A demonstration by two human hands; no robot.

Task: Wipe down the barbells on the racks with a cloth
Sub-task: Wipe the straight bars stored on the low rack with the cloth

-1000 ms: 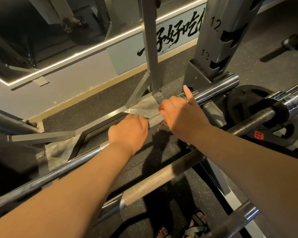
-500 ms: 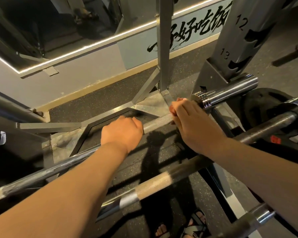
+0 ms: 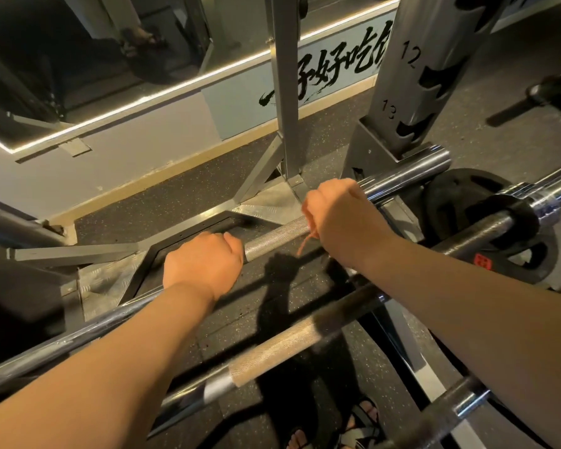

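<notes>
Knurled steel shows between our two hands on the bar, which runs from the lower left of the frame up to its chrome sleeve right of centre. Our right hand is curled over the bar just short of that sleeve. An orange scrap of cloth hangs under it, and since most of the cloth is hidden, it is probably wrapped round the steel inside our grip. Our left hand is closed over the bar just left of centre, steadying it.

We judge the job partway done. The wipe on this bar is close to its right end, with the sleeve left to do. The second bar, crossing the middle of the frame below, and the third bar at lower right have no hand on them, so we count both as left to do.

Room is tight to the right. The sleeve's tip sits against the foot of the numbered upright, and a black plate stands just beyond our right forearm. Leftward the bar runs free toward the lower left corner. The second bar lies close beneath our arms, with our feet on the floor at the bottom edge.
</notes>
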